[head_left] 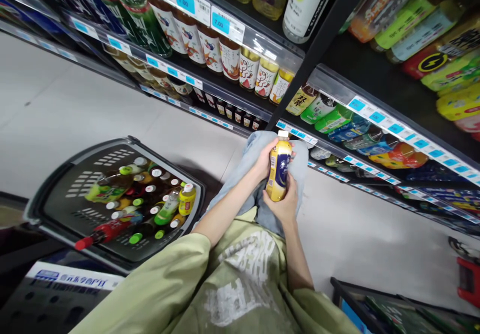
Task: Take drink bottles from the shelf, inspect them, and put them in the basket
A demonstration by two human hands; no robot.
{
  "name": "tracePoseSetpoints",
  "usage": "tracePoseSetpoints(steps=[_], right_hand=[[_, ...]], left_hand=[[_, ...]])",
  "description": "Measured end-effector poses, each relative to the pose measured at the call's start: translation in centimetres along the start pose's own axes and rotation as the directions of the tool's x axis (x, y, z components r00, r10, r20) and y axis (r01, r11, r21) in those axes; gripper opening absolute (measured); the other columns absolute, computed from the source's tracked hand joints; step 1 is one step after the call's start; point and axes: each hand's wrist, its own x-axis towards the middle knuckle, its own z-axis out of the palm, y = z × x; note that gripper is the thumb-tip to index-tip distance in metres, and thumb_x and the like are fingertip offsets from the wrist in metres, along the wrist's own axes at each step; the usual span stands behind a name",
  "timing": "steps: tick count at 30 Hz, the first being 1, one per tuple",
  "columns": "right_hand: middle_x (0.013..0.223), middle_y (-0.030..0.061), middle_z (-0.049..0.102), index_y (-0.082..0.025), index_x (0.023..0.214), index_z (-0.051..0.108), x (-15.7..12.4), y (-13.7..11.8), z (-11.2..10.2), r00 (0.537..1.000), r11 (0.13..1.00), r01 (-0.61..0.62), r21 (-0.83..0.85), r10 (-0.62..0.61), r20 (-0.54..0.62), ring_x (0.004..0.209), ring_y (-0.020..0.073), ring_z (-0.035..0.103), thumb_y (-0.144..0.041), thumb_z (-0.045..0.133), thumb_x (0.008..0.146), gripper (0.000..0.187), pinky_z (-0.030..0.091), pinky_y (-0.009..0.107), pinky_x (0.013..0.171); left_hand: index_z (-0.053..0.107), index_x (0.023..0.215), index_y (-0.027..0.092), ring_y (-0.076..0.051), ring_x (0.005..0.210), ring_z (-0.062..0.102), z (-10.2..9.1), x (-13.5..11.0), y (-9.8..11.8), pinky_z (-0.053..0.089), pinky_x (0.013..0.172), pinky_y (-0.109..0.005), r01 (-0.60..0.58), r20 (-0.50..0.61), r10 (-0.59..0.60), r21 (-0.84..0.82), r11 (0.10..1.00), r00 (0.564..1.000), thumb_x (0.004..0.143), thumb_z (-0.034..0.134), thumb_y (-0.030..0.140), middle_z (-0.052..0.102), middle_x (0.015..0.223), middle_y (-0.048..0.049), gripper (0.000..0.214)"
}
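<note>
I have both hands on a yellow bottle (pixel 280 168) with a white cap and dark blue label, just off centre toward 4 o'clock, over pale jeans (pixel 257 145). My left hand (pixel 264 162) grasps its upper part, fingertips showing round the far side; my right hand (pixel 288 199) grips its lower end. At 8 o'clock I see a basket (pixel 56 214) of assorted drinks, a red-capped bottle (pixel 108 231) slanting among them. Shelves (pixel 348 69) run from 10 to 3 o'clock.

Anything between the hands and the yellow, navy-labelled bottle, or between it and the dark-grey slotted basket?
Nothing visible blocks the hands: left hand and right hand both touch the bottle. Toward the basket, the bare left forearm lies between in this view.
</note>
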Motion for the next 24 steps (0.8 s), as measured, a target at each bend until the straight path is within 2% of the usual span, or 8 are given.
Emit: tracePoseSetpoints(steps=[4,8,14,18,24], right_hand=[[0.139,0.0202,0.069,-0.02,0.161,0.042,0.2,0.6,-1.0,0.995,0.982,-0.052,0.184,0.035,0.095,0.117,0.0346,0.077,-0.056,0.089,0.076,0.104,0.067,0.051,0.1],[0.132,0.0168,0.072,-0.021,0.161,0.04,0.3,0.9,-1.9,0.984,0.96,-0.089,0.266,0.044,0.173,0.11,0.0321,0.079,-0.059,0.084,0.078,0.101,0.069,0.045,0.091],[0.142,0.0202,0.069,-0.021,0.153,0.05,0.0,0.9,-1.1,0.994,0.982,0.014,0.19,-0.034,0.104,0.127,0.0365,0.074,-0.054,0.086,0.078,0.09,0.066,0.052,0.106],[0.136,0.0197,0.07,-0.02,0.151,0.052,-0.3,1.0,-0.4,0.995,0.995,0.077,0.064,-0.081,0.057,0.124,0.0385,0.073,-0.052,0.089,0.076,0.09,0.064,0.059,0.108],[0.129,0.017,0.07,-0.021,0.151,0.052,-0.4,1.0,-0.2,0.993,0.993,0.116,0.0,-0.116,0.022,0.12,0.0379,0.073,-0.053,0.089,0.076,0.09,0.065,0.059,0.105]], left_hand=[[0.075,0.121,0.013,-0.028,0.086,0.08,-0.2,0.0,0.2,0.067,0.076,-0.037,0.032,0.004,-0.032,-0.065,0.997,0.999,0.107,0.052,0.031,0.081,0.089,-0.0116,0.032],[0.073,0.127,0.01,-0.028,0.081,0.082,-0.5,-0.2,0.5,0.068,0.074,-0.037,0.088,0.016,-0.087,-0.123,0.988,0.996,0.102,0.06,0.035,0.082,0.094,-0.0141,0.037],[0.074,0.116,0.013,-0.026,0.075,0.081,-0.9,-0.2,0.6,0.067,0.071,-0.035,0.085,0.043,-0.08,-0.118,0.989,0.996,0.103,0.062,0.045,0.081,0.092,-0.013,0.037],[0.075,0.11,0.014,-0.026,0.071,0.079,-1.6,0.1,0.5,0.063,0.062,-0.032,0.064,0.1,-0.055,-0.09,0.994,0.993,0.107,0.054,0.056,0.079,0.087,-0.0122,0.047],[0.073,0.096,0.014,-0.024,0.058,0.071,-2.1,0.4,0.3,0.058,0.055,-0.033,0.086,0.128,-0.076,-0.072,0.994,0.989,0.104,0.055,0.064,0.072,0.075,-0.0102,0.053]])
